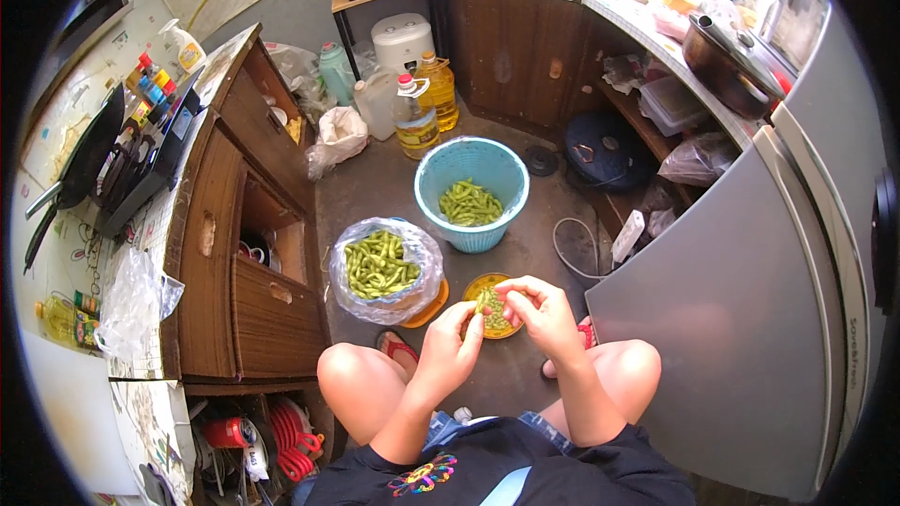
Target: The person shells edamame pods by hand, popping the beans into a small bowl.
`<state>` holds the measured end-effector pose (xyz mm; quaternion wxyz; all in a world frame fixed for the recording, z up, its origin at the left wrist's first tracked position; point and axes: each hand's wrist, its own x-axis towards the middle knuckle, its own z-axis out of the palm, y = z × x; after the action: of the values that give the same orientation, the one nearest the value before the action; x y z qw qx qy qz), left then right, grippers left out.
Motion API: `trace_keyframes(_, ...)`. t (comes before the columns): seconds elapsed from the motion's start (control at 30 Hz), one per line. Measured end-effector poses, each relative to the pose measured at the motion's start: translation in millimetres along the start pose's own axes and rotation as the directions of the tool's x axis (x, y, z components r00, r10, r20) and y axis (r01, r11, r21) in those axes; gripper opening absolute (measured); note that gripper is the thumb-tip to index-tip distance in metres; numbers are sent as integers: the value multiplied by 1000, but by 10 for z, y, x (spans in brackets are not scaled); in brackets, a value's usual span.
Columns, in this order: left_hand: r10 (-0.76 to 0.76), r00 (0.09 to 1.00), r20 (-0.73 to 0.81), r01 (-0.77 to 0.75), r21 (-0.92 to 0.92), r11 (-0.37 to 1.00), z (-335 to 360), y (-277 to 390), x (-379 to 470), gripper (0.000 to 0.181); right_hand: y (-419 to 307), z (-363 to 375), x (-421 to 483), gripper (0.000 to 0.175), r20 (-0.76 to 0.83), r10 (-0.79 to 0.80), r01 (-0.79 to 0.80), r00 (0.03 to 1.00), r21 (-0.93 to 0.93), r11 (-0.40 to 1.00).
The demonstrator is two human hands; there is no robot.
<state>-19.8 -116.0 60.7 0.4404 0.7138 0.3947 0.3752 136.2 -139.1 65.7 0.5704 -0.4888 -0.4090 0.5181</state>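
Note:
My left hand (453,343) pinches a green bean pod (481,303) between thumb and fingertips. Just to its right, my right hand (545,316) has curled fingers close to the pod; whether anything small is between them is hard to see. Below both hands, a round orange-yellow bowl (472,288) on the floor holds shelled green beans (498,313), partly covered by my hands. A container lined with a clear plastic bag (430,260) stands ahead to the left, filled with green pods (376,263). Beyond the bowl, a light-blue plastic basket (472,235) has more pods (470,204) at its bottom.
Wooden cabinets (274,316) line the left; a grey refrigerator (710,309) stands close on the right. Oil bottles (437,95) are on the floor behind the basket. A white power strip (628,235) with its cable lies by the refrigerator. A dark pot (728,67) sits on the right counter.

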Motion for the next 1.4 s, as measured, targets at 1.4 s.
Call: trace_keyframes(1.4,176,983,50,-181,394,901,67,74,-116,12,36,-32,-25,13,147,184,-189,972,23,982)
